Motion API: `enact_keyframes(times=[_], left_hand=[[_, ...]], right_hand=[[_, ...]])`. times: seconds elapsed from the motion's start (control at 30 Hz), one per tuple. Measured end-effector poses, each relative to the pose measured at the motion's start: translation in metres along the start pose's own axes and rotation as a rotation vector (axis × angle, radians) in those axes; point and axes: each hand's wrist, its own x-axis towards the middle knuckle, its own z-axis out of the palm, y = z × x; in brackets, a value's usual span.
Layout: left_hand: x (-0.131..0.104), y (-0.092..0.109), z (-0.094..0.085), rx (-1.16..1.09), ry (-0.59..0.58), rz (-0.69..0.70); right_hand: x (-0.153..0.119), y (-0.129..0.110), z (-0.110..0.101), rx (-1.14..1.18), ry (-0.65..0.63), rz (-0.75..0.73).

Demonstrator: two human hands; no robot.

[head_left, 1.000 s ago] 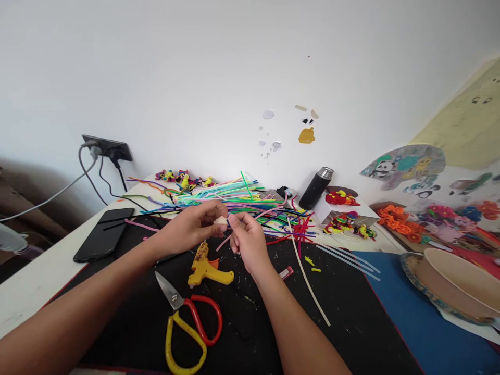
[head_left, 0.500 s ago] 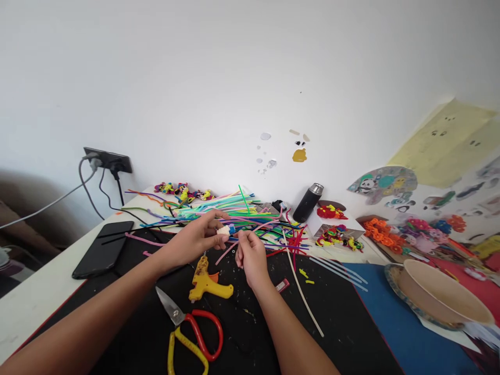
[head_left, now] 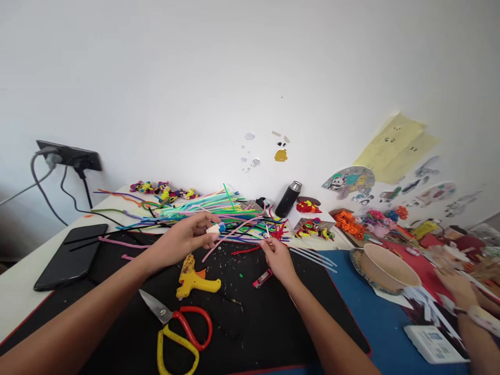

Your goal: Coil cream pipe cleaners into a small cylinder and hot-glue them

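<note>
Between the thumb and fingers of my left hand [head_left: 191, 237] is a small white piece with a blue end [head_left: 221, 227], held above the black mat. My right hand [head_left: 278, 260] is closed in a pinch around a white pipe cleaner [head_left: 267, 228] at the mat's far edge; my hand and forearm cover most of its length. A heap of coloured pipe cleaners [head_left: 203, 205] lies behind both hands. Below my left hand rests a yellow glue gun [head_left: 197, 283], with scissors [head_left: 172, 319] nearer me. A small red-and-white packet [head_left: 262, 278] lies beside my right wrist.
At left lies a black phone [head_left: 72, 258] under a wall socket [head_left: 70, 155]. A black flask [head_left: 289, 199] stands at the back. Rightward are clear sticks [head_left: 314, 258], a bowl [head_left: 390, 265], a white box [head_left: 434, 344] and another person's hand [head_left: 455, 286].
My right hand has moved away from the white-and-blue piece, rightward onto the white pipe cleaner. My left hand still holds the piece. The view has turned right, bringing another person's arms into sight.
</note>
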Motion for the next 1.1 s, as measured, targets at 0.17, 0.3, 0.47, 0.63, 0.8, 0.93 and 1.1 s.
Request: enact_keyframes(times=[0.17, 0.3, 0.47, 0.63, 0.8, 0.93, 1.1], left_hand=[[-0.001, 0.003, 0.001, 0.009, -0.002, 0.006], [-0.002, 0.005, -0.001, 0.007, -0.006, 0.013], [-0.002, 0.006, -0.003, -0.012, 0.002, 0.025], [-0.002, 0.004, -0.002, -0.028, -0.01, 0.027], [-0.004, 0.008, -0.001, -0.031, -0.022, -0.016], [-0.005, 0.011, 0.0, -0.063, -0.006, -0.051], [-0.001, 0.008, 0.0, -0.081, 0.002, -0.08]], right_hand=[[0.007, 0.001, -0.026, -0.512, 0.059, 0.048], [0.009, 0.003, -0.03, -0.769, 0.043, 0.096], [0.009, 0.007, -0.03, -0.934, 0.013, 0.139], [0.009, 0.003, -0.029, -0.995, -0.018, 0.145], [0.006, -0.001, -0.034, -0.938, -0.091, 0.165], [-0.009, -0.005, -0.046, -0.814, -0.17, 0.23], [-0.043, -0.015, -0.061, -0.582, -0.319, 0.382]])
